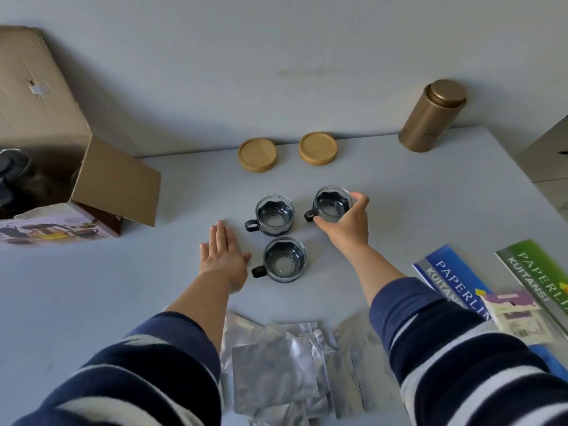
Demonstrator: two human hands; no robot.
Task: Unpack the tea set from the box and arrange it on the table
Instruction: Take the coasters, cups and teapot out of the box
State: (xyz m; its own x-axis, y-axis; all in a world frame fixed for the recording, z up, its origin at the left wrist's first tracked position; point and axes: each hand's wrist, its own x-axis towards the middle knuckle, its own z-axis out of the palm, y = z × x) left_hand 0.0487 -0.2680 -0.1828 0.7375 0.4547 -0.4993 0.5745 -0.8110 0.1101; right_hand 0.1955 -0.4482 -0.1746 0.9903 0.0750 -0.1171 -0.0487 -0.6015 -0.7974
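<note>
Three glass tea cups in dark holders with black handles stand mid-table. My right hand [347, 222] grips the right cup [331, 203] by its side. The left cup [274, 214] and the near cup [284, 259] stand free. My left hand [222, 255] lies flat on the white table [430, 195] with straight fingers, just left of the cups and touching none. Two round wooden coasters, one on the left [257, 154] and one on the right [318, 148], lie by the wall. The open cardboard box [55, 167] at far left holds a dark glass item, mostly hidden.
A tall gold canister [431, 116] stands at the back right. Several silver foil pouches [285, 367] lie near the front edge between my arms. Blue and green receipt books [455, 281] and a small packet lie at the right.
</note>
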